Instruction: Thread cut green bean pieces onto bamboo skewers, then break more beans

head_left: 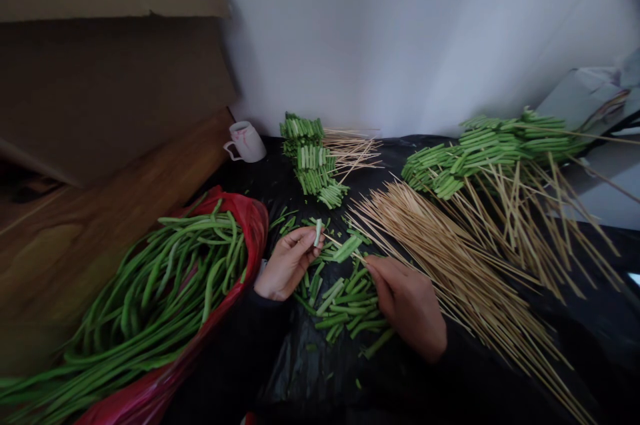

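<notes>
Between its thumb and fingers, my left hand [290, 261] pinches a short cut piece of green bean [318, 233]. My right hand [407, 305] grips a thin bamboo skewer [357, 256], whose far end reaches the bean piece at my left fingertips. Whether the tip has gone through the piece is too small to tell. Beneath and between both hands lies a loose heap of cut bean pieces [347, 305] on black plastic sheeting [310, 385]. Close by on the right is a large pile of bare skewers [450, 251].
Long whole beans [165, 285] fill a red plastic bag [257, 221] at left. Skewered bean stacks [313, 158] lie at the back, with more skewered beans [500, 145] at right. A white mug [247, 143] stands near the pale wall [380, 38]; a cardboard box [110, 78] is upper left.
</notes>
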The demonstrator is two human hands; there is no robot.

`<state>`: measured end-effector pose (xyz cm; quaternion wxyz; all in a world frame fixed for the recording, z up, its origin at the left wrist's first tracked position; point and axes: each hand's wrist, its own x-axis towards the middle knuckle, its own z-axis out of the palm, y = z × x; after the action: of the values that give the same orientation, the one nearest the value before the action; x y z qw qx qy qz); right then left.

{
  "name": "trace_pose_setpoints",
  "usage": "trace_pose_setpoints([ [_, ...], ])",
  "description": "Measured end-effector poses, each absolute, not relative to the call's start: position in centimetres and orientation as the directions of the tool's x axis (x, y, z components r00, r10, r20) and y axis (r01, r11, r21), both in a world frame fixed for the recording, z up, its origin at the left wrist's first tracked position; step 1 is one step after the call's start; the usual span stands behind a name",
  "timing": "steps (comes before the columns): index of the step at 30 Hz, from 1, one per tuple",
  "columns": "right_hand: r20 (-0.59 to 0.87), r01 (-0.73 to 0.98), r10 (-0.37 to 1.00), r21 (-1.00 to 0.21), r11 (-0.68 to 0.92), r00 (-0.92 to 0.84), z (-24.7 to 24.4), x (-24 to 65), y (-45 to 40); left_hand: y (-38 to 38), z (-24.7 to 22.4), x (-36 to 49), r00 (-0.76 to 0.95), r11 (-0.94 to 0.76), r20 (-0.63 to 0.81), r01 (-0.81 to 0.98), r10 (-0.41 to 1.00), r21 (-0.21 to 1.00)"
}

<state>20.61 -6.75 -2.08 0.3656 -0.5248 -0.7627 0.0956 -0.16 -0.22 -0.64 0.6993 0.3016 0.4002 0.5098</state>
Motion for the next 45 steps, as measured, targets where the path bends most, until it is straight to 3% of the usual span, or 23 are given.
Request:
trace_pose_setpoints([
  [19,0.393,0.769,0.898,-0.507,0.39,-0.197,-1.96,20.59,-6.83,-0.09,-0.58,0.07,0.05,0.214,-0.211,-0.373,0.976,0.903],
  [27,0.394,0.762,0.895,-0.509,0.401,-0.209,-2.26,20.61,-6.86,-0.27,-0.49,0.07,0.079,0.203,-0.189,-0.261,0.979,0.944],
  [35,0.424,0.743,0.886,-0.528,0.411,-0.188,-1.91,20.41,-6.9,-0.29,-0.38,0.23,0.118,0.252,-0.225,-0.364,0.967,0.897],
  [45,0.433,0.713,0.881,-0.556,0.427,-0.19,-1.9,20.25,-7.07,-0.39,-0.36,-0.1,0.173,0.304,-0.257,-0.364,0.951,0.88],
])
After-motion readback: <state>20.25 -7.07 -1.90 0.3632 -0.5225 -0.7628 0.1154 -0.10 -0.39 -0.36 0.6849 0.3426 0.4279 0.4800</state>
